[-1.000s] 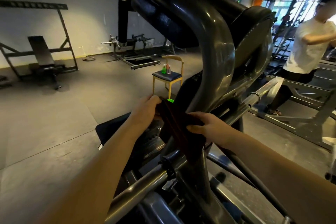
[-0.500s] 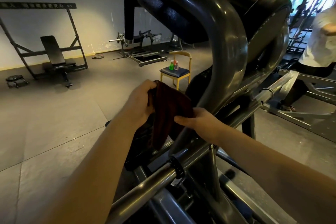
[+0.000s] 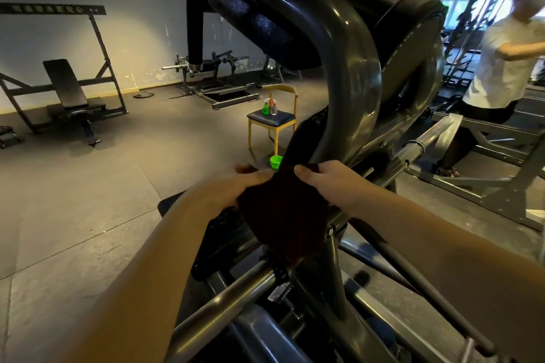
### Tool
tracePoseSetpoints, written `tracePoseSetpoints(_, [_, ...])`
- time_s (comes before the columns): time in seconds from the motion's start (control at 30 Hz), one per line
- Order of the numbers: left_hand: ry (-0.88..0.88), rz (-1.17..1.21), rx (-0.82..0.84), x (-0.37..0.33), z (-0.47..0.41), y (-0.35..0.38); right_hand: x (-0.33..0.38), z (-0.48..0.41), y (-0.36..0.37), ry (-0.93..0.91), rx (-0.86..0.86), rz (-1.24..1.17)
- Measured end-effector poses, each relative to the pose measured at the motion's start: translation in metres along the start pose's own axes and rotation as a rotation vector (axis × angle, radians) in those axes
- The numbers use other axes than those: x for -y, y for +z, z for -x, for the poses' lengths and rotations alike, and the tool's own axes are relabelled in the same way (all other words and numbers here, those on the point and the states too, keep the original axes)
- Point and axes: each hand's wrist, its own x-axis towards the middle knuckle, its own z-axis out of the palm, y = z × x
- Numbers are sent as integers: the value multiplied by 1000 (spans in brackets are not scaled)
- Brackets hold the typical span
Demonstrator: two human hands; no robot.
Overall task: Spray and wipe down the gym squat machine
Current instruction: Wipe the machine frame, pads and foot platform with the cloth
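Well, left hand and right hand pinch the cloth by its top edge, close together. Just beyond them the machine tube curves up and away, nearer the right hand.

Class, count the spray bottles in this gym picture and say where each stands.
2. A green bottle and a clear bottle beside it stand together on the chair seat beyond the squat machine. More could be hidden behind the machine.
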Motion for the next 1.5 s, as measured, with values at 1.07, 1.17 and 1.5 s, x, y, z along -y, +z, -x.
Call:
tracePoseSetpoints(1.07, [541, -342, -362, -54, -43, 112, -66, 8, -33, -260, -445, -896])
tracePoseSetpoints(1.17, [567, -352, -388, -46, -45, 114, -66, -12, -1, -333, -609, -745])
tracePoseSetpoints(1.5, [570, -386, -438, -45, -51, 113, -130, -42, 54, -237, -637, -449])
